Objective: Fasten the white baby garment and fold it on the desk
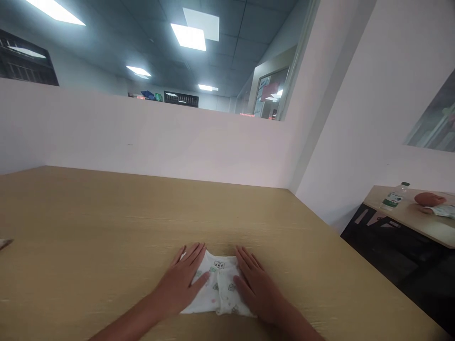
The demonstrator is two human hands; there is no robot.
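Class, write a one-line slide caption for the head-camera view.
Left hand and right hand rest flat on a folded white garment on a wooden table.

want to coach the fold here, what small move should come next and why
Probably slide both palms outward to smooth the folded white garment. The left hand and right hand lie flat and open on its two sides, and a raised crease still runs down its middle on the wooden table.
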